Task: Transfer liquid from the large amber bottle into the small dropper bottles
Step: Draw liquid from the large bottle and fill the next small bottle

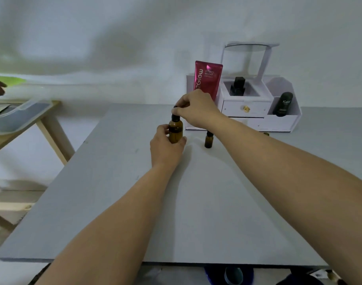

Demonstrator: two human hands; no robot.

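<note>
Risks noted:
1. The amber bottle (176,132) could be tipped and spilled if the cap (175,117) is freed with a jerk. It is tall and narrow and is steadied at its lower body only.
2. The small bottle (208,140), just right of the amber bottle, stands close under the right forearm. It could be knocked over by a sideways swing of that arm.
3. Drops could be lost on the bench (134,202) in the gap between the 2 bottles.

Hands: the left hand (165,149) is wrapped round the lower body of the amber bottle. The right hand (196,109) is brought in from above, fingertips pinched on the black top of the cap. Whether the cap is loosened cannot be told.

Appearance: brown glass, upright on the bench, with a dark band round the middle and a black cap. The liquid level cannot be read. The small bottle is of like glass and appears capped. A 2nd small amber item (266,134) further right is too small to identify.
</note>
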